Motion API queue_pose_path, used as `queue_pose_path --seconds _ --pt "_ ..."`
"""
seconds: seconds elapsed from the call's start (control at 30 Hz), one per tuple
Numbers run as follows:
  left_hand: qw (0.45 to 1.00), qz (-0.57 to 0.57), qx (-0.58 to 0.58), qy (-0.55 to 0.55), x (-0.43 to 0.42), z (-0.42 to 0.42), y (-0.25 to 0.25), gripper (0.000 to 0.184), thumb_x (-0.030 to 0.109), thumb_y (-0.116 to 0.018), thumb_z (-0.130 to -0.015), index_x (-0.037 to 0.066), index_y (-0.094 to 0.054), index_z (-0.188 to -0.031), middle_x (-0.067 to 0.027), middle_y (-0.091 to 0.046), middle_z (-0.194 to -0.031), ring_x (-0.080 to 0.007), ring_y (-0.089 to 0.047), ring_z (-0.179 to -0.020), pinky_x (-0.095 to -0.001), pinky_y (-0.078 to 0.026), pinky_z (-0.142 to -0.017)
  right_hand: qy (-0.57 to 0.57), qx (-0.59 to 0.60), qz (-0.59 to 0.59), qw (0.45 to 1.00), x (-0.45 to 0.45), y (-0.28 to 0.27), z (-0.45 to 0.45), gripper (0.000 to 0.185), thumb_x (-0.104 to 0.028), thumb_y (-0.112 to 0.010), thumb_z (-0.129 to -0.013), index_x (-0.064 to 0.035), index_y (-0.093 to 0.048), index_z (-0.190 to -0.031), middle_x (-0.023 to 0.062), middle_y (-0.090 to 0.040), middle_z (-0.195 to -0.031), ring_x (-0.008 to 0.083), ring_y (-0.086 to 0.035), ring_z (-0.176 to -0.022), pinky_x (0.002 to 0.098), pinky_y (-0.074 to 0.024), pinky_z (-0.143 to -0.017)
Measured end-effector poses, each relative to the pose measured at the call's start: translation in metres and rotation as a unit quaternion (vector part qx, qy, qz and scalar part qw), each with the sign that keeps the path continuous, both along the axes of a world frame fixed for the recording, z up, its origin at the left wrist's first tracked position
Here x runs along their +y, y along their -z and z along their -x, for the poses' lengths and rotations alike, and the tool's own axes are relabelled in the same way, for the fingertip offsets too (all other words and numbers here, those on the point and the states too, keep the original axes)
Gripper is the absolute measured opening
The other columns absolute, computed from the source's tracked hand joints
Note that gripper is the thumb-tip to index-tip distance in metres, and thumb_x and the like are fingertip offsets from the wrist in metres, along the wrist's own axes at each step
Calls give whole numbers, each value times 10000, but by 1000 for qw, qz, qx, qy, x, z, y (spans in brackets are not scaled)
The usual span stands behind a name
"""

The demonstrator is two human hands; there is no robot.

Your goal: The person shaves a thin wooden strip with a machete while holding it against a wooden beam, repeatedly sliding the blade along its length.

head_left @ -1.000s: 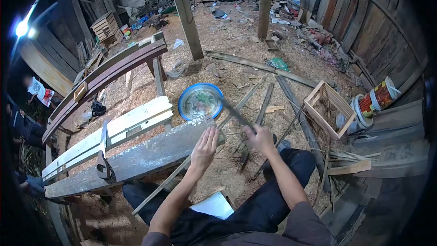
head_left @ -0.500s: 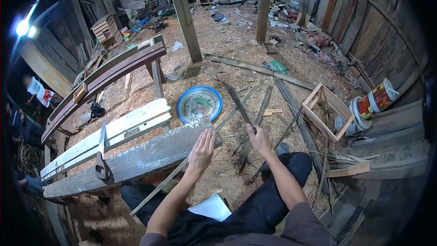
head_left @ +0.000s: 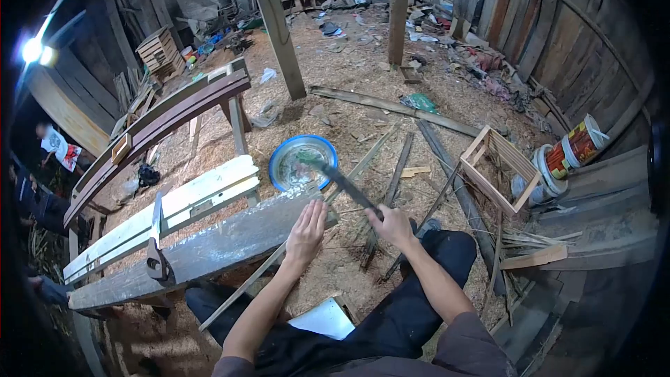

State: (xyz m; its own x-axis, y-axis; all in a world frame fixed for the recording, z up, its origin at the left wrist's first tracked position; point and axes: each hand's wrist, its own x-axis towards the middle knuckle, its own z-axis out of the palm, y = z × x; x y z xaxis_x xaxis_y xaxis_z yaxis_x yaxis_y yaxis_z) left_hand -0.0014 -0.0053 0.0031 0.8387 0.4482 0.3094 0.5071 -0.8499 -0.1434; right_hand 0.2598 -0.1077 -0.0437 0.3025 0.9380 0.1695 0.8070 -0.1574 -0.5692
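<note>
My left hand (head_left: 306, 232) presses down near the end of the grey plank bench (head_left: 230, 237), fingers straight and close together. A thin wooden strip (head_left: 244, 291) is held under that palm, its lower end slanting over my left leg; the thumb is hidden. My right hand (head_left: 393, 227) is closed round the handle of a machete (head_left: 349, 187). Its dark blade points up and left, past the bench end and across the view of a blue-rimmed basin (head_left: 274, 176). A handsaw (head_left: 155, 237) rests on the bench to the left.
White boards (head_left: 167, 213) lie beyond the bench, with a long reddish bench (head_left: 167, 115) behind. A wooden frame crate (head_left: 501, 174) and stacked buckets (head_left: 569, 153) stand right. Loose planks (head_left: 398, 110) and shavings cover the floor. A person (head_left: 56, 146) is at far left.
The machete blade has swung down and left, its tip now over the basin in view. My right hand has shifted slightly down. My left hand stays on the strip.
</note>
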Motion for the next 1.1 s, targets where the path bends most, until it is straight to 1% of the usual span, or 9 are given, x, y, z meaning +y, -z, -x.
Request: queue_pose_path --seconds 0.13,0.23,0.33,0.37,0.47,0.6,0.87,1.0,1.1 --pt "999 45 -4 -3 -6 1 -3 697 106 -611 -863 -88 -436 -1510 -241 -465 -1573 -356 -431 -1492 -425 -326 -1272 47 21 19 999 13 -3 -24 901 -759 -345 -1020 46 -748 -1006 177 -653 -604 356 -704 -612 476 -530 -586" --pt "1000 25 -9 -5 -5 2 -5 666 102 -604 -877 -90 -450 -1496 -242 -475 -1565 -354 -441 -1485 -425 -338 -1266 184 113 -17 976 26 0 -33 872 -738 -395 -1020 63 -740 -1022 216 -687 -673 417 -724 -707 510 -561 -662" --pt "1000 24 -8 -7 -7 -2 -9 633 107 -591 -895 -88 -465 -1483 -241 -489 -1553 -353 -454 -1476 -424 -351 -1259 60 123 73 988 7 -29 -12 890 -732 -412 -1017 93 -727 -1129 241 -712 -734 450 -734 -779 523 -579 -745" --pt "1000 20 -18 -4 -5 -4 -8 622 107 -584 -900 -86 -470 -1480 -238 -496 -1547 -351 -460 -1472 -423 -356 -1256 46 -7 21 999 6 -12 -6 911 -743 -403 -1014 97 -713 -1180 259 -724 -772 454 -739 -819 521 -580 -787" --pt "1000 21 -21 -4 -5 0 -6 608 109 -573 -908 -83 -475 -1478 -232 -506 -1539 -347 -467 -1467 -422 -362 -1253 125 121 -1 985 21 -7 -21 900 -738 -406 -1015 90 -717 -1184 266 -722 -768 461 -733 -819 520 -577 -795" --pt "1000 19 -15 -3 -5 1 -10 612 98 -570 -907 -78 -471 -1484 -226 -505 -1540 -343 -467 -1467 -420 -363 -1252 247 173 -24 953 24 -13 -38 735 -630 -488 -1033 49 -727 -883 275 -670 -716 468 -695 -757 524 -512 -714" --pt "1000 7 -1 -7 -2 1 -1 626 79 -580 -895 -76 -465 -1491 -227 -500 -1545 -346 -466 -1467 -419 -359 -1256 56 14 32 998 11 -15 -12 842 -750 -380 -1016 8 -732 -924 231 -681 -669 412 -736 -729 518 -569 -678" --pt "999 28 -32 -6 -6 0 -5 625 93 -602 -879 -82 -481 -1466 -236 -506 -1538 -353 -473 -1460 -423 -363 -1255 203 187 -41 960 29 9 -45 779 -697 -415 -1037 -3 -719 -855 168 -668 -632 382 -687 -614 480 -518 -600" --pt "992 94 -87 -4 -11 0 -20 557 117 -644 -917 -57 -526 -1432 -223 -531 -1517 -341 -486 -1450 -434 -384 -1236 257 112 -79 957 29 25 -56 761 -680 -439 -1039 -3 -716 -832 101 -632 -591 297 -635 -536 436 -477 -555"
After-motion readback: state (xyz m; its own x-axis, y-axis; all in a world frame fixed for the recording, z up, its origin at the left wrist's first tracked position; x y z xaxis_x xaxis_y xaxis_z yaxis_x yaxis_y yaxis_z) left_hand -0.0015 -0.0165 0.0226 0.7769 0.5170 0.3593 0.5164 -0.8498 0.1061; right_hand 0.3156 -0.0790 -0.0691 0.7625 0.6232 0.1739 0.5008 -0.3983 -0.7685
